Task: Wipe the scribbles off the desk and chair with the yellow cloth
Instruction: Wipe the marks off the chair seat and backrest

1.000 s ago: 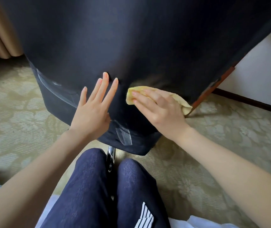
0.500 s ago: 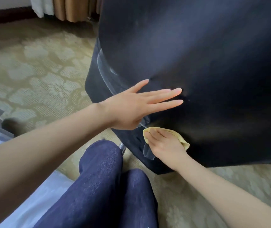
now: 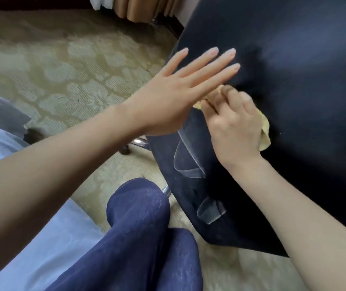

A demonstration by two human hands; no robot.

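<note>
A dark navy fabric chair [image 3: 293, 70] fills the right half of the view. White chalk-like scribbles [image 3: 186, 156] run down its left edge, with another patch [image 3: 210, 211] lower down. My left hand [image 3: 180, 91] lies flat on the fabric with fingers straight and spread. Just below it, my right hand [image 3: 233, 127] presses the yellow cloth [image 3: 265, 133] against the chair, fingers curled over it. Most of the cloth is hidden under that hand.
Patterned beige carpet [image 3: 63, 70] covers the floor to the left. My knees in dark blue trousers [image 3: 138, 227] are at the bottom centre. A chair caster [image 3: 125, 150] and chrome leg show under the seat. Curtains [image 3: 142, 7] hang at the top; pale bedding [image 3: 4, 139] lies at left.
The view has swung left and closer. My right hand moved the cloth up the chair's edge, closer under my left hand. The left hand stayed flat on the fabric.
</note>
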